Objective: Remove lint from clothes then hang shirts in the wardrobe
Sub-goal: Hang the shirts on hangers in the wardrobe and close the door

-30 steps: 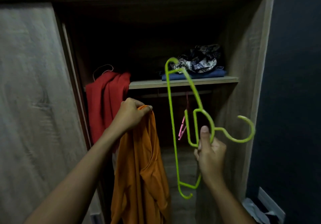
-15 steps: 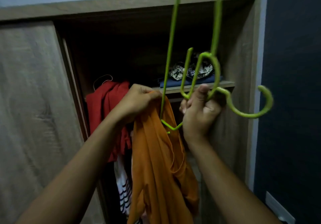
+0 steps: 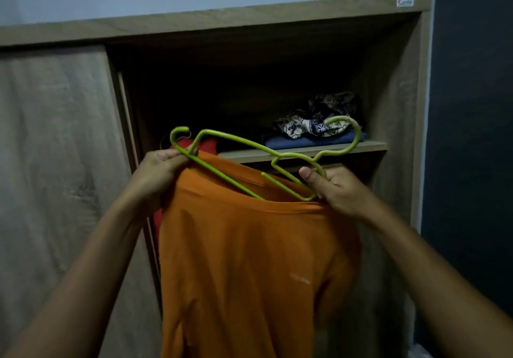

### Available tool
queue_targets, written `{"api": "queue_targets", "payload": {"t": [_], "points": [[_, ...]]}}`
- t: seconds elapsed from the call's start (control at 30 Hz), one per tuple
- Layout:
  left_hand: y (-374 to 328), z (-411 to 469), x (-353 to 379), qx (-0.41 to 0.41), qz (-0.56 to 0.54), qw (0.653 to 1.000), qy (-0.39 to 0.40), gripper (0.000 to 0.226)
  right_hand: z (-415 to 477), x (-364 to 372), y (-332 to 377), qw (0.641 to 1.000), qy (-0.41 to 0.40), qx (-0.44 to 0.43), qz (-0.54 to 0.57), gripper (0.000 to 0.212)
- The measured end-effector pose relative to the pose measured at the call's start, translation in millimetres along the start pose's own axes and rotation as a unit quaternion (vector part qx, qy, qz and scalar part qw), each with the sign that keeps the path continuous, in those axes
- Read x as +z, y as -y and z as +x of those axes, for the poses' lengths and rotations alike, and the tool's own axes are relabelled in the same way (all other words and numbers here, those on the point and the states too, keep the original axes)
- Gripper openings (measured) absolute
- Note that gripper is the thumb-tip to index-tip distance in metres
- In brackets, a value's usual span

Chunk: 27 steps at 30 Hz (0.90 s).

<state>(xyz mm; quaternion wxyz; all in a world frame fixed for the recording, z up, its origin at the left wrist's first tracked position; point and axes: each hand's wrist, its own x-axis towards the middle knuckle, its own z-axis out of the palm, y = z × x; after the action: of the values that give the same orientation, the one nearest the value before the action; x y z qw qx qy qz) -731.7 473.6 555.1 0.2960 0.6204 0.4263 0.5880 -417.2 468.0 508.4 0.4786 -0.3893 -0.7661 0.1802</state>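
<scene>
Both bare forearms reach up and forward from the lower corners, converging toward centre. Left hand (image 3: 161, 167) raised slightly higher, knuckles toward camera, fingers (image 3: 177, 155) curled shut in a pinch. Right hand (image 3: 337, 188) closed likewise, thumb extended on top pointing left, wrist bent slightly.

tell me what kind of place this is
Most likely a bedroom, at an open wardrobe: a shelf holds folded clothes, a red garment hangs inside, and an orange shirt is going onto a green hanger.
</scene>
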Motion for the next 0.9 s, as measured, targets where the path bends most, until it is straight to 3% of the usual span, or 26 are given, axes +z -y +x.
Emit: {"api": "queue_targets", "payload": {"t": [0.2, 0.4, 0.57, 0.77, 0.9], "points": [[26.6, -1.9, -15.0, -0.01, 0.011, 1.0, 0.022, 0.034, 12.4, -31.6, 13.0, 0.977, 0.153, 0.051, -0.142, 0.05], [28.3, -13.7, -1.6, 0.101, 0.085, 0.986, 0.097, 0.039, 23.9, -11.5, 11.2, 0.933, 0.29, 0.06, -0.204, 0.051], [24.2, -13.7, 18.4, 0.152, 0.208, 0.947, 0.194, 0.046, 32.9, 2.0, 24.6, 0.938, 0.297, 0.024, -0.179, 0.055], [43.2, -16.2, 11.1, 0.168, 0.294, 0.926, 0.169, 0.042, 35.9, -4.9, 24.1, 0.947, 0.27, 0.021, -0.17, 0.052], [60.5, -22.4, 9.5, 0.194, 0.306, 0.914, 0.182, 0.044, 33.3, -4.0, 18.3, 0.956, 0.248, 0.009, -0.158, 0.061]]}}
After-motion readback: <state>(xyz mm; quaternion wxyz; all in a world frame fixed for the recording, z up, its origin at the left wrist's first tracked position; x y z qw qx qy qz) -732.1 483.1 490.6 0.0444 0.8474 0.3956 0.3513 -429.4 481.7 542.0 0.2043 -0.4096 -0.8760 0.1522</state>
